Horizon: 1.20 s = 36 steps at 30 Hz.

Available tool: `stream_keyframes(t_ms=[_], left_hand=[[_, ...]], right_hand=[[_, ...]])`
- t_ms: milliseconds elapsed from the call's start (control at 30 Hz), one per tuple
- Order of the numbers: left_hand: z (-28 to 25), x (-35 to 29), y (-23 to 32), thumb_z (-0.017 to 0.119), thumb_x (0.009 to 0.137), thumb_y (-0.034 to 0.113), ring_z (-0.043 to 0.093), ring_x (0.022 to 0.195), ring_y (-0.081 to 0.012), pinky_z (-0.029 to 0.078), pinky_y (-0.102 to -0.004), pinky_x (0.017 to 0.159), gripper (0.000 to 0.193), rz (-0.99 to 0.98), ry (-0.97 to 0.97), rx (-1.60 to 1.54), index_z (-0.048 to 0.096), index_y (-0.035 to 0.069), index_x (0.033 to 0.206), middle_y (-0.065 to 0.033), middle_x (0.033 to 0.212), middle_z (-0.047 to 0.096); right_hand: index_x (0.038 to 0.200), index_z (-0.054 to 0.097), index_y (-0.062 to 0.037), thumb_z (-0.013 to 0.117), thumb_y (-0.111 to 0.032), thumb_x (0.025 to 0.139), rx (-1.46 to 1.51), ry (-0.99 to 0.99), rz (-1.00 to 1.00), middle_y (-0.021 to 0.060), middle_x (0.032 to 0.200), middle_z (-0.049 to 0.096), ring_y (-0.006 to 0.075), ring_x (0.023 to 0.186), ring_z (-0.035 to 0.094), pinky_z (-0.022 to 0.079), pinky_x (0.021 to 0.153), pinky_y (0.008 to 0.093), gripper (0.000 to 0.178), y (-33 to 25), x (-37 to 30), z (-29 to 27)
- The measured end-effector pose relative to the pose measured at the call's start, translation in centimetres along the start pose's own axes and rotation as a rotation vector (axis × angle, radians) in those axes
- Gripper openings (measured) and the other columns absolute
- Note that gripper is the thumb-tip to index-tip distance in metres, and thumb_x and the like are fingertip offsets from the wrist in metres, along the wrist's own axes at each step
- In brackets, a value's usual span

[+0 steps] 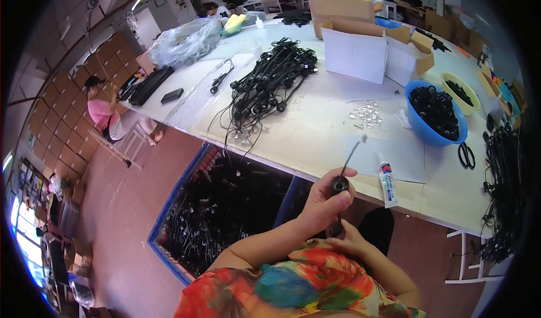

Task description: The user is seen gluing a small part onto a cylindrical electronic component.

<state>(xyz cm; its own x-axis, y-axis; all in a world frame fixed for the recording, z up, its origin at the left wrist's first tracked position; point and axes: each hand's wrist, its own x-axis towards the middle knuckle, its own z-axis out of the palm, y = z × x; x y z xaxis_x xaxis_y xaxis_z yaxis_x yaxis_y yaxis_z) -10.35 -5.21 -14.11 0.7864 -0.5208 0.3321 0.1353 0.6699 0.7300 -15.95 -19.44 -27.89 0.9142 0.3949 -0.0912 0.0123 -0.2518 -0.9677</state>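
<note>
My left hand is closed around a small black round part with a hollow, cup-like end facing up. A thin dark stick with a pale tip juts up from the same fingers. Lower down, close to my body, my right hand is closed on a black piece, mostly hidden, which may be the lower part or cord of what my left hand holds. Beyond my hands, a white and blue squeeze tube lies at the table edge. Several clear round pieces are spread farther back.
A blue bowl of black parts, a yellow bowl and black scissors are at right. Black cords heap mid-table; others hang off the right. White boxes stand behind. A blue-rimmed crate sits below left.
</note>
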Motion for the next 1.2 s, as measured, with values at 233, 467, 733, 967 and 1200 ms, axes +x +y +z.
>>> stream_keyframes(t_ms=[233, 467, 733, 967, 1200], left_hand=[[-2.5, -1.0, -1.2, 0.062, 0.080, 0.028, 0.042, 0.064, -0.0085, 0.034, -0.0194, 0.056, 0.055, -0.102, 0.017, 0.135, 0.038, 0.001, 0.121, -0.0030, 0.077, 0.048], [-2.3, -0.7, -6.6, 0.056, 0.083, 0.019, 0.039, 0.062, -0.0070, 0.031, -0.0188, 0.054, 0.043, -0.123, -0.048, 0.166, 0.039, 0.004, 0.120, -0.0025, 0.076, 0.048], [-3.0, -0.4, -7.2, 0.051, 0.079, 0.004, 0.042, 0.064, -0.0077, 0.035, -0.0199, 0.056, 0.037, -0.138, 0.009, 0.277, 0.043, 0.005, 0.115, -0.0032, 0.077, 0.050], [-3.3, -1.0, -7.6, 0.057, 0.079, 0.011, 0.042, 0.063, -0.0089, 0.035, -0.0192, 0.054, 0.038, -0.032, 0.052, 0.253, 0.043, 0.003, 0.114, -0.0042, 0.077, 0.049], [-3.4, -1.4, -7.7, 0.066, 0.077, 0.025, 0.044, 0.071, -0.0093, 0.038, -0.0196, 0.061, 0.056, -0.052, 0.073, 0.181, 0.037, 0.004, 0.119, -0.0041, 0.089, 0.049]], right_hand=[[0.100, 0.050, -0.0086, 0.067, -0.024, 0.076, 0.171, 0.097, 0.051, -0.0009, 0.077, 0.051, 0.0053, 0.070, 0.048, 0.039, 0.059, 0.0209, 0.033, 2.3, 0.8, 1.0], [0.114, 0.050, -0.0038, 0.069, -0.021, 0.074, 0.111, 0.335, -0.023, 0.0051, 0.093, 0.057, 0.0121, 0.084, 0.054, 0.046, 0.076, 0.0284, 0.047, 9.6, -2.1, -0.3], [0.123, 0.041, -0.0083, 0.064, -0.018, 0.079, 0.103, 0.210, -0.070, 0.0073, 0.097, 0.055, 0.0120, 0.088, 0.056, 0.049, 0.077, 0.0289, 0.050, 11.4, -1.7, 0.0], [0.120, 0.041, -0.0088, 0.059, -0.028, 0.082, 0.018, 0.064, 0.079, 0.0089, 0.093, 0.058, 0.0150, 0.072, 0.060, 0.049, 0.062, 0.0289, 0.046, 10.5, 0.8, -1.2], [0.113, 0.046, -0.0080, 0.060, -0.028, 0.079, -0.254, 0.261, -0.254, 0.0112, 0.090, 0.058, 0.0199, 0.085, 0.058, 0.046, 0.072, 0.0332, 0.042, 13.4, 1.3, 0.2]])
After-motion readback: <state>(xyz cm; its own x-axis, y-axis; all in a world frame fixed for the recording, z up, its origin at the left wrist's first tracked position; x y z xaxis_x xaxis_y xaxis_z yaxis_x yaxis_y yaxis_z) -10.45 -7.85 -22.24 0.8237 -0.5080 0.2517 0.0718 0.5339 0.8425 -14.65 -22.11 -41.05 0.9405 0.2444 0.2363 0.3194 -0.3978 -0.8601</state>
